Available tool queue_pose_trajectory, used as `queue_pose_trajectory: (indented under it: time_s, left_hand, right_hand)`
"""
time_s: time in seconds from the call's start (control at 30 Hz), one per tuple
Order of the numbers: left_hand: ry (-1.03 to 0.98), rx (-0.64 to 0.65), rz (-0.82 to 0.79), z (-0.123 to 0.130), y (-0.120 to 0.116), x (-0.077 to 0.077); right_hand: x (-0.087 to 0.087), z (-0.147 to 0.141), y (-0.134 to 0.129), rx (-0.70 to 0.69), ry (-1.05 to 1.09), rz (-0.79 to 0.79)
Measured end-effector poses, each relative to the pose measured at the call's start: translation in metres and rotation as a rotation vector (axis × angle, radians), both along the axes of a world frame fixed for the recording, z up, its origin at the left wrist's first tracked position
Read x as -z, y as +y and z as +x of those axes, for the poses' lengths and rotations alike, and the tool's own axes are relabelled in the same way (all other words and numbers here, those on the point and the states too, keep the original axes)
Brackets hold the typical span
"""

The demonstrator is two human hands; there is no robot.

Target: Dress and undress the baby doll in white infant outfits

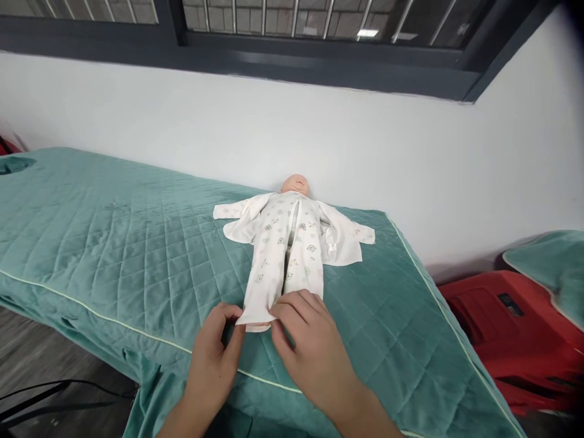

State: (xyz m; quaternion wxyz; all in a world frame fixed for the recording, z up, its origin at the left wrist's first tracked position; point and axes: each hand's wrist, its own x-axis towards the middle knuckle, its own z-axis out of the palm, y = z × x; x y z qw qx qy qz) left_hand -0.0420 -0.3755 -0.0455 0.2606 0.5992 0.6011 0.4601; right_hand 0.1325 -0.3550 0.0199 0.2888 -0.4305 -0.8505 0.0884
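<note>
A baby doll (295, 184) lies on its back on the green quilted bed cover (137, 243), its head by the wall. White printed trousers (269, 255) lie over its body with the legs toward me. An open white jacket (344, 234) is spread beneath, sleeves out to both sides. My left hand (219, 347) pinches the outer corner of the left trouser leg's hem. My right hand (305, 340) pinches the inner corner of that same hem, its back covering the end of the other leg.
A white wall (182, 128) rises behind the bed, below a dark window frame (319, 64) with metal bars. Red plastic chairs (511, 322) stand at the right. Black cables (59, 386) hang over the floor at lower left.
</note>
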Motion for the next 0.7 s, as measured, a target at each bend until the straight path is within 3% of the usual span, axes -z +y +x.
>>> queue_pose_trajectory:
  time_s: [0.13, 0.23, 0.33, 0.43, 0.57, 0.7]
  left_hand:
    - [0.173, 0.036, 0.064, -0.010, 0.002, 0.013]
    - [0.238, 0.093, 0.148, -0.027, 0.016, 0.021]
    - [0.366, 0.077, 0.207, -0.039, 0.051, 0.023]
    - [0.502, 0.122, 0.200, -0.039, 0.101, 0.019]
    - [0.670, 0.326, 0.220, -0.026, 0.161, 0.011]
    - [0.702, 0.516, 0.262, -0.019, 0.193, 0.004]
  right_hand:
    - [0.005, 0.006, 0.002, -0.080, -0.012, -0.058]
    - [0.004, 0.025, 0.014, -0.075, 0.143, -0.045]
    - [0.009, 0.055, 0.047, 0.142, 0.278, 0.045]
    - [0.028, 0.084, 0.093, 0.283, 0.101, -0.005]
    - [0.053, 0.101, 0.132, 0.198, -0.065, -0.040]
    - [0.058, 0.096, 0.132, 0.084, -0.050, -0.042]
